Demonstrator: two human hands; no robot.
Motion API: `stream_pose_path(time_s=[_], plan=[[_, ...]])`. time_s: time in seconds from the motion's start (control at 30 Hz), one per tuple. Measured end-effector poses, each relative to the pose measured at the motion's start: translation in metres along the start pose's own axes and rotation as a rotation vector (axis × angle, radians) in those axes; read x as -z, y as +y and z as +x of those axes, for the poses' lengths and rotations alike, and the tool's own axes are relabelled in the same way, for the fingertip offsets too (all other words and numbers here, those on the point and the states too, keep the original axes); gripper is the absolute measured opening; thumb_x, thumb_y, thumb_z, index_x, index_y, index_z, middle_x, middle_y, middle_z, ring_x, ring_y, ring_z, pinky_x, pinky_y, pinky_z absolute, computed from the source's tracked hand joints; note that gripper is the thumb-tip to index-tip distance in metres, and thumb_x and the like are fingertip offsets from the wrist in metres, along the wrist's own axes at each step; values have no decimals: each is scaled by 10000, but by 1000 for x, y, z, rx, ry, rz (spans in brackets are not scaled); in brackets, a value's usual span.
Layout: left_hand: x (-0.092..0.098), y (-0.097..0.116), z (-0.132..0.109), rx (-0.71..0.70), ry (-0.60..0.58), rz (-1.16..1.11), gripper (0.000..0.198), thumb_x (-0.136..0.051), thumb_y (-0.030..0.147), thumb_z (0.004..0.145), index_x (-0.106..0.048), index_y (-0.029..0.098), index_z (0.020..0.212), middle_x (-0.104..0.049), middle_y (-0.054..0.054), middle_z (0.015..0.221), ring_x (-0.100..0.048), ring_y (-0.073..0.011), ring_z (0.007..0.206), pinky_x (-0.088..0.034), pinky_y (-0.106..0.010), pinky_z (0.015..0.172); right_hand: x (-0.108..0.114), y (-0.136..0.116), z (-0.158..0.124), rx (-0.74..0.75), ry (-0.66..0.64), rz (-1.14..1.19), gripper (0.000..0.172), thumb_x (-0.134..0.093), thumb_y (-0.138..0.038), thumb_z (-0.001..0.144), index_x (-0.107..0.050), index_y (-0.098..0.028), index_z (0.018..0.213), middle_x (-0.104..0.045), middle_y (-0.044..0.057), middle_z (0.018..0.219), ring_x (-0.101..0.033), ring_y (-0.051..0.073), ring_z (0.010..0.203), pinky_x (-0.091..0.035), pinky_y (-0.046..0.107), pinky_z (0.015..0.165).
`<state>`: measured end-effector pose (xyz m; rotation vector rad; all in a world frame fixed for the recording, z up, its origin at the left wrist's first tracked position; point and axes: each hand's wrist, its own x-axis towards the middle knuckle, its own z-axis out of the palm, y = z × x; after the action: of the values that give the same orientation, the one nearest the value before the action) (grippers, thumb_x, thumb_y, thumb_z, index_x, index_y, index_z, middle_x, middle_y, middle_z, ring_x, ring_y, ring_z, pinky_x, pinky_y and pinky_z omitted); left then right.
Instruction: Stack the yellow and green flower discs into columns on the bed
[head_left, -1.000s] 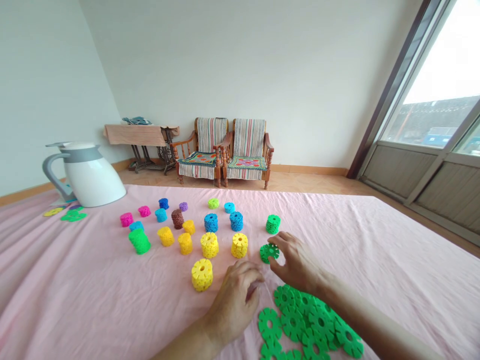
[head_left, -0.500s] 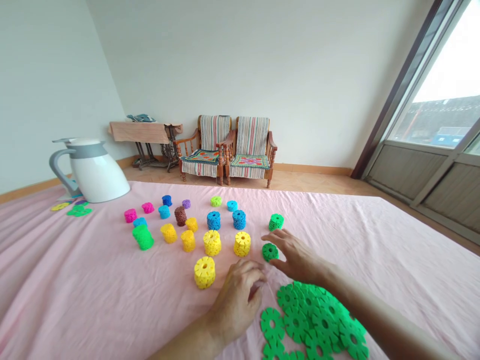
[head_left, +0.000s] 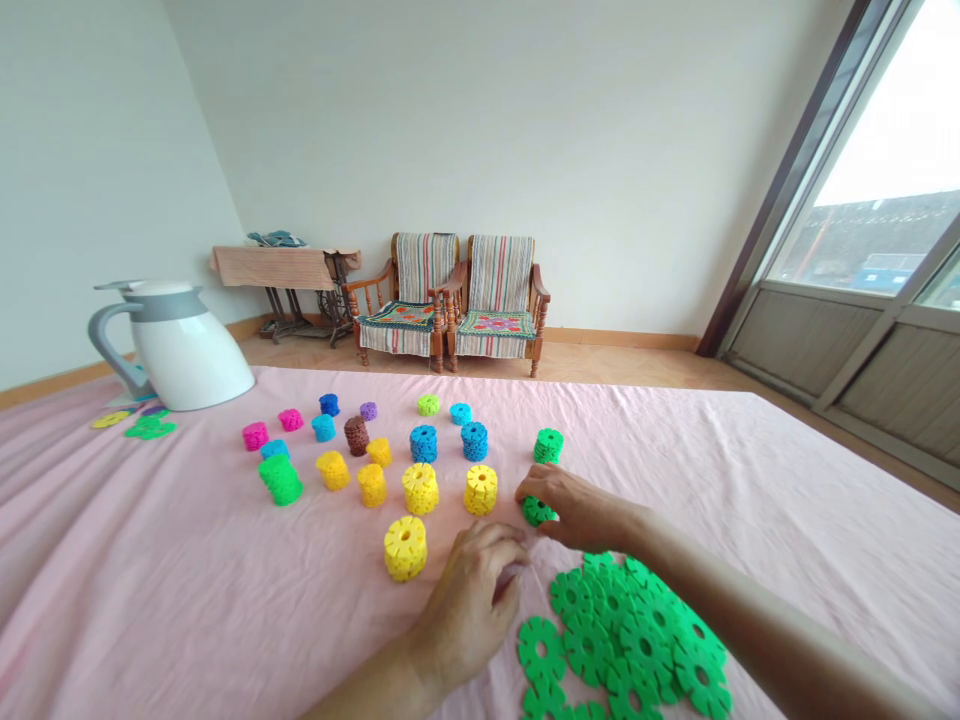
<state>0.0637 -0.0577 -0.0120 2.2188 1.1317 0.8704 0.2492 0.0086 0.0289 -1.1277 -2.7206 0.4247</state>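
My right hand reaches over a short stack of green notched plastic discs, thumb at its near side and fingers round its far side. Behind it stands a taller green disc stack. My left hand rests on the cloth, loosely curled, with a gap between thumb and fingers; nothing shows in it. It lies between a yellow disc stack and a heap of loose green discs. My right forearm passes over part of that heap.
Several disc stacks, among them a blue stack, a brown stack and a bright green stack, stand on the pink cloth. A white jug is at the far left, beside a few flat discs. Two wooden chairs are beyond the table.
My right hand has lowered slightly, and its fingers have come round the short green stack. My left hand keeps its place. The whole view has shifted a little.
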Motion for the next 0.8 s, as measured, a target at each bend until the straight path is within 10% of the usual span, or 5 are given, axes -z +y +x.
stream_pose_path(time_s=[0.47,0.8], plan=[[1,1,0,-18,-3,-9,304,-510,9,730,-668,209,896,-643,-45,1043,-544,-210,1059,-408,-368,962,9,-12,-24,-26,100,49,393,-621,-70,695,-602,-158,1077,-601,100,1073,-516,227,1082,-394,396,960],[1,0,1,-17,7,10,359,-486,-13,702,-662,224,906,-643,-31,1051,-540,-208,1064,-402,-378,973,19,-42,-71,-23,-148,104,523,-568,1,623,-613,-235,1087,-596,65,1102,-521,226,1060,-409,374,926]])
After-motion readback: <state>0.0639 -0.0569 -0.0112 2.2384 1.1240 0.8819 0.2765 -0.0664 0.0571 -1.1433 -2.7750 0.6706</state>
